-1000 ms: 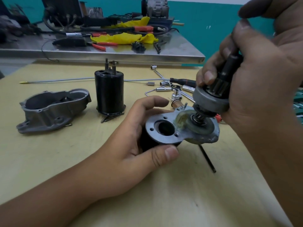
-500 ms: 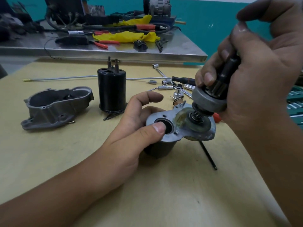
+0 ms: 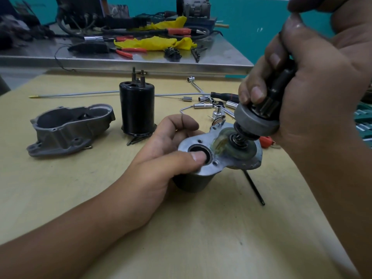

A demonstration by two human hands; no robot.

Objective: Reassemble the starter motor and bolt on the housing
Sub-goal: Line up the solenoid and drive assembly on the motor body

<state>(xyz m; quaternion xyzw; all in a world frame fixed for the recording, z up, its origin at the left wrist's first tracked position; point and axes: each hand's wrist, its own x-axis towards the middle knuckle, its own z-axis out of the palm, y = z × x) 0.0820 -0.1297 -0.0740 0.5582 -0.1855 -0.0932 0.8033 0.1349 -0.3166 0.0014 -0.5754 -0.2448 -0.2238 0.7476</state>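
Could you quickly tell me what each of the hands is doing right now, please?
Left hand: grips the motor body, thumb over its round opening.
Right hand: holds the drive gear assembly, its spring end at the plate.

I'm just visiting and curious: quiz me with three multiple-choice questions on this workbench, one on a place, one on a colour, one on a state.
1. Where is the grey housing?
A. in the left hand
B. on the wooden table, left of the black cylinder
C. on the steel bench

2. What colour is the rag?
A. yellow
B. white
C. blue

3. What is the right hand doing?
A. resting flat
B. pointing
C. gripping the pinion drive

Answers: B, it lies on the table beside the cylinder; A, bright yellow cloth; C, fingers curl round it.
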